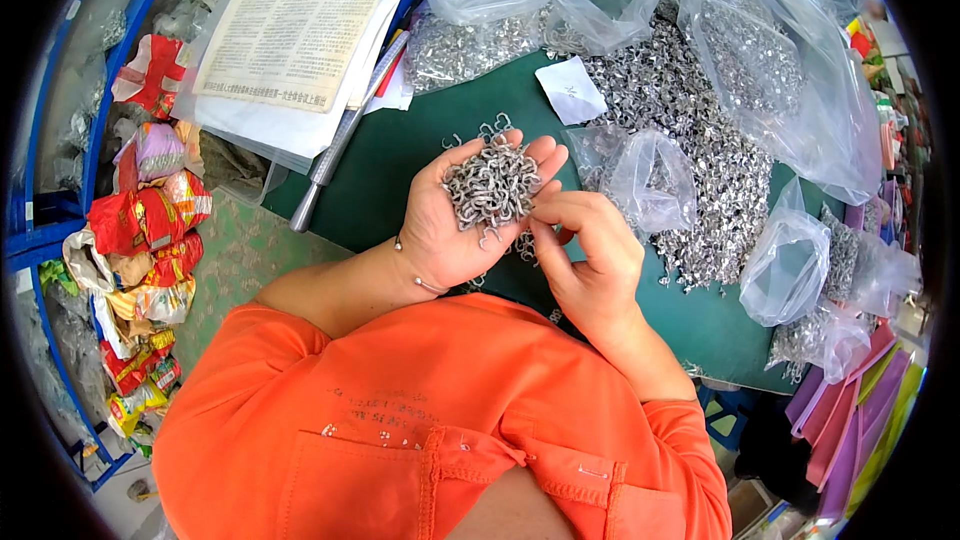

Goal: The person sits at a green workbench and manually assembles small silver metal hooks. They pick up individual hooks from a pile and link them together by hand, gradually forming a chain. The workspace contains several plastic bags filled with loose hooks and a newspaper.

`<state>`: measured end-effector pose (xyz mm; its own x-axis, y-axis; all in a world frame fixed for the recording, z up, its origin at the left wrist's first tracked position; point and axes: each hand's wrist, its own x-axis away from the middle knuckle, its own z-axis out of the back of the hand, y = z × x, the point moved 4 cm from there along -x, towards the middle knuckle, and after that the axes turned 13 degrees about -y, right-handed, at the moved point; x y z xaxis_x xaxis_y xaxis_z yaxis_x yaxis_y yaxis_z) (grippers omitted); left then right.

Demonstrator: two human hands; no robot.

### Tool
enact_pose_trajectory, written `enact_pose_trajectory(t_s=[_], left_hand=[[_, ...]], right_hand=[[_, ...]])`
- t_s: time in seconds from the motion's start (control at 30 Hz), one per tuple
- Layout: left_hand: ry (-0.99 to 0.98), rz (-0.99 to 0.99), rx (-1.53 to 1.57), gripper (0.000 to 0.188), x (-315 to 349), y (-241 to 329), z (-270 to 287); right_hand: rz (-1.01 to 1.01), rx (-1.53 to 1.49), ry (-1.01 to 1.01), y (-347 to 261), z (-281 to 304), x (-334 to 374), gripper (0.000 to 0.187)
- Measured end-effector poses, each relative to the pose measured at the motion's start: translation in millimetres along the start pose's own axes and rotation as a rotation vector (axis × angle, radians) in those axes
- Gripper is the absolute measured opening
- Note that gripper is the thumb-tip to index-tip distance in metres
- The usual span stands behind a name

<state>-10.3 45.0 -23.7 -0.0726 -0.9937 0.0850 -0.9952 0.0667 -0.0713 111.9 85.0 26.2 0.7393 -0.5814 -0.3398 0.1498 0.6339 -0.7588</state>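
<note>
A heap of small silvery S-shaped metal hooks [490,185] fills the upturned palm of my left hand [432,245], which is cupped under them above the green tabletop. A few hooks stick out past its fingers. My right hand [600,255] is beside the heap, thumb and forefinger pinched together close to the left fingertips. Whatever lies in that pinch, if anything, is too small to make out. More small metal pieces [524,245] show on the table below the hands.
A wide pile of loose metal pieces [690,140] spreads over the green table [700,335] on the right. Clear plastic bags [790,60] and a white paper slip [570,90] surround it. Newspaper [290,40] and a metal rod [335,155] lie left, near a blue-framed rack [92,160].
</note>
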Motion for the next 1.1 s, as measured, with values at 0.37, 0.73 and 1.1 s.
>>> enact_pose_trajectory(t_s=[0.37,0.73,1.1], left_hand=[[0.016,0.055,0.025,0.028,-1.9,-1.5,-0.9],[0.081,0.032,0.090,0.027,-0.7,-2.4,-3.9],[0.001,0.071,0.033,0.031,1.5,-2.9,4.6]], right_hand=[[-0.076,-0.282,0.255,1.9,3.1,6.9,0.026],[-0.053,0.519,0.165,7.3,61.2,0.1,0.018],[-0.023,-0.131,-0.076,3.5,11.0,-8.0,0.018]])
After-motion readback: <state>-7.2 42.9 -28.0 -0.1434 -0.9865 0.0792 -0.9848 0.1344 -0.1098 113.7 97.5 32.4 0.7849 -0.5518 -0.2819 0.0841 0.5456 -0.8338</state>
